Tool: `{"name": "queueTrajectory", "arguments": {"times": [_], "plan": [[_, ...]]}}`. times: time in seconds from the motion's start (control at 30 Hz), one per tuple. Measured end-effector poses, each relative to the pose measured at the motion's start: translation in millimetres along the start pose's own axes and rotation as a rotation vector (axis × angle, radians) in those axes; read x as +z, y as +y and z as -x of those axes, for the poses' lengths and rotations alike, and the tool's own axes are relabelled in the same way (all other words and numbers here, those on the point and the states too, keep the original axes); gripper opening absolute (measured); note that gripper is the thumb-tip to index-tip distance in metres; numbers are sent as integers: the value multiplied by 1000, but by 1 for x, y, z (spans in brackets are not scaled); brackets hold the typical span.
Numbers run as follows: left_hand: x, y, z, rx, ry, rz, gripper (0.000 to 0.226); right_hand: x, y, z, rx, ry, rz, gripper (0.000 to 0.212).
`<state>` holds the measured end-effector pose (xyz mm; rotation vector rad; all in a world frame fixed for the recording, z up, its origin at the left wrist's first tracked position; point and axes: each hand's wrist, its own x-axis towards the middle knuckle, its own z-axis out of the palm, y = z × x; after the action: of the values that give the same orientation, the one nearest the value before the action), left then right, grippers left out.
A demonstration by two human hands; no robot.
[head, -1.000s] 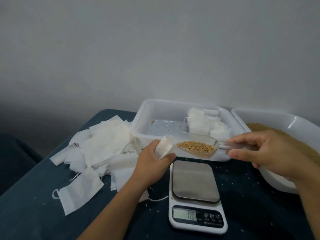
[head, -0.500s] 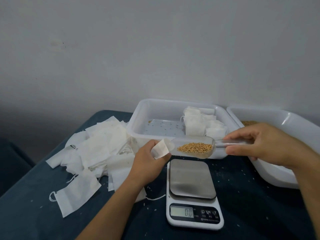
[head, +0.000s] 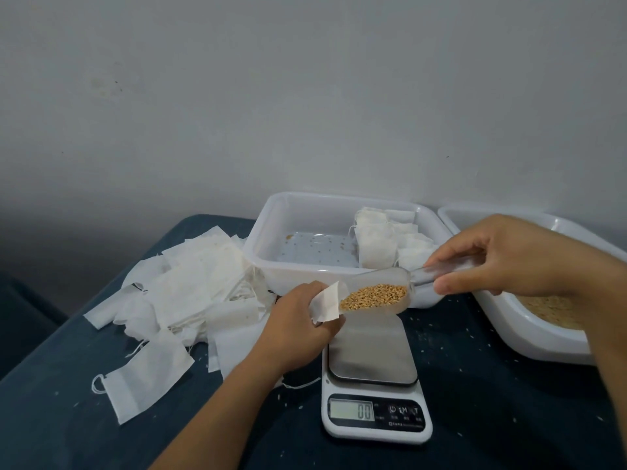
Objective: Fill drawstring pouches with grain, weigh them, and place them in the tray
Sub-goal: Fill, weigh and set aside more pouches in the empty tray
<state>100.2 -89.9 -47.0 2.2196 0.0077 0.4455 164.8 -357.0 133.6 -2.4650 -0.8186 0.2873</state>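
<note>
Open pouch (head: pixel 326 301) pinched at its mouth in the left hand (head: pixel 298 320), held just above the near left corner of the scale (head: pixel 373 378). Clear scoop (head: pixel 376 295) laden with grain (head: pixel 375 295), lip touching or just inside the pouch mouth, handle gripped by the right hand (head: pixel 502 259). Scale display at zero, platform bare. Behind, tray (head: pixel 268 232) with a few filled pouches (head: pixel 376 245) stacked at its right side and stray kernels on its floor. To the right, white tub (head: pixel 509 337) of loose grain; to the left, heap of empty pouches (head: pixel 190 283) across the dark table (head: pixel 509 418).

Likely next: tipping the scoop. Risks: pouch mouth narrower than the scoop lip and held open on one side only, so spilled kernels on scale or table; thin fabric folding shut mid-pour; too fast a tilt and an overfilled pouch.
</note>
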Motion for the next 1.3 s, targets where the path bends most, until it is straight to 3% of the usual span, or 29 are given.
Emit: {"name": "queueTrajectory", "arguments": {"times": [0.1, 1.07, 1.3], "plan": [[1, 1, 1, 12, -16, -15, 25, -2, -2, -2, -14, 30, 60, 21], [2, 5, 3, 5, 18, 121, 13, -20, -30, 0, -19, 12, 194, 20], [2, 6, 4, 6, 29, 121, 23, -22, -35, 6, -18, 4, 162, 19]]}}
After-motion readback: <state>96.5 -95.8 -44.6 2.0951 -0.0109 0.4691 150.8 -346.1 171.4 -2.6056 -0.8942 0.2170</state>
